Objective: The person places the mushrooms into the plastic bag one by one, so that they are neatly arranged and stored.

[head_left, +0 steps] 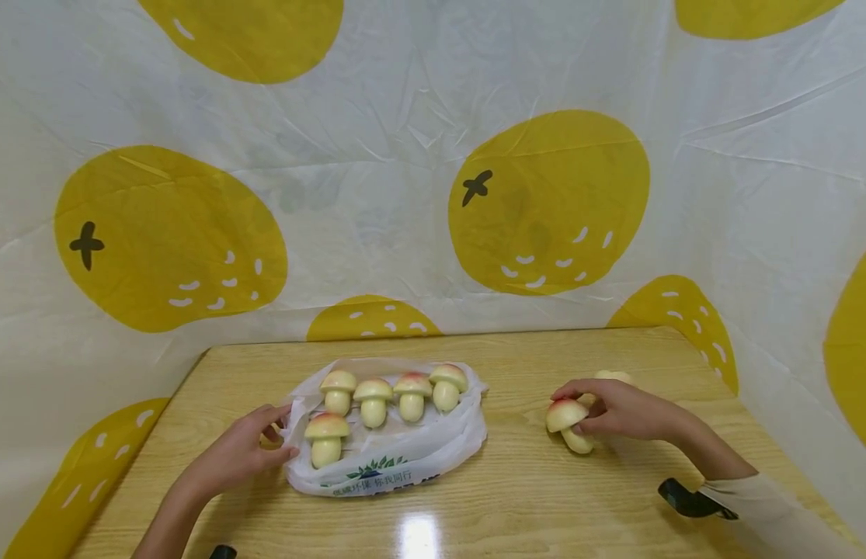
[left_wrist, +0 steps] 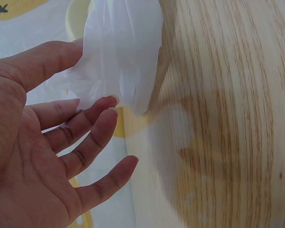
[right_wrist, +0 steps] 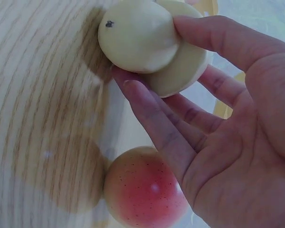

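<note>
A white plastic bag with green and blue print lies spread on the table, its mouth turned open. Several mushroom-shaped pieces with cream stems and reddish caps sit in it. My left hand touches the bag's left edge with thumb and index finger spread apart; the bag hides their tips in the left wrist view. To the right, my right hand grips a mushroom-shaped piece between thumb and fingers, its stem facing the right wrist camera. Another mushroom-shaped piece rests beside that hand, showing its red speckled cap.
The wood-grain table reaches back to a white cloth printed with yellow fruit, which hangs behind and on both sides. A black strap is by the right sleeve.
</note>
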`<state>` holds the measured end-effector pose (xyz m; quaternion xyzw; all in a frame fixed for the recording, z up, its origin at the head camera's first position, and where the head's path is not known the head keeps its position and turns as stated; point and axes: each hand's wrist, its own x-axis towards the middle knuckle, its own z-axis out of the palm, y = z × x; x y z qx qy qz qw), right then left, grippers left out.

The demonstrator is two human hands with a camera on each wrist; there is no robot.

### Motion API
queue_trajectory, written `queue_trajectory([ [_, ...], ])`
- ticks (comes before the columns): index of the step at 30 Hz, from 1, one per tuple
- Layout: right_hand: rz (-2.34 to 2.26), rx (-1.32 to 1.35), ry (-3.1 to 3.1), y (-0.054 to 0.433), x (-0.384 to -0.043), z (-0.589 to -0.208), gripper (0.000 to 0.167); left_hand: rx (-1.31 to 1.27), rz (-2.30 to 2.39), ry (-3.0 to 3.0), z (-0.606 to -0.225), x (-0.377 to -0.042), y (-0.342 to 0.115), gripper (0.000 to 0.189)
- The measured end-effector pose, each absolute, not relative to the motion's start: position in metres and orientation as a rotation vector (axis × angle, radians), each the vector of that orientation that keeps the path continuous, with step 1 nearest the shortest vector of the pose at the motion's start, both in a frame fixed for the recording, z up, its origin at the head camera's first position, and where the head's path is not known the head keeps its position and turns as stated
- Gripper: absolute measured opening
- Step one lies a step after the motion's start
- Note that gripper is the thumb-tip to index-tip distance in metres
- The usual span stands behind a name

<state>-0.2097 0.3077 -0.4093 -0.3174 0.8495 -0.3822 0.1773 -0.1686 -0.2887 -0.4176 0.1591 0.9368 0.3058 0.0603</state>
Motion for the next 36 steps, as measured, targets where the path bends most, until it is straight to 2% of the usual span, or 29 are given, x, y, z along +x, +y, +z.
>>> queue_trajectory([
  [8,-1.205,-0.859,2.392,0.304,-0.213,-0.412,0.042,0.491,0.905,2.844,-0.421,-0.169,-0.29,0.078],
  [18,-1.296,-0.812,2.419,0.29,-0.217,-0.402,0.042,0.486,0.914,2.836,-0.419,-0.167,-0.289,0.078],
  [36,-1.378,-0.641,2.434,0.247,-0.225,-0.38,0.051,0.472,0.901,2.846,-0.416,-0.168,-0.287,0.077],
])
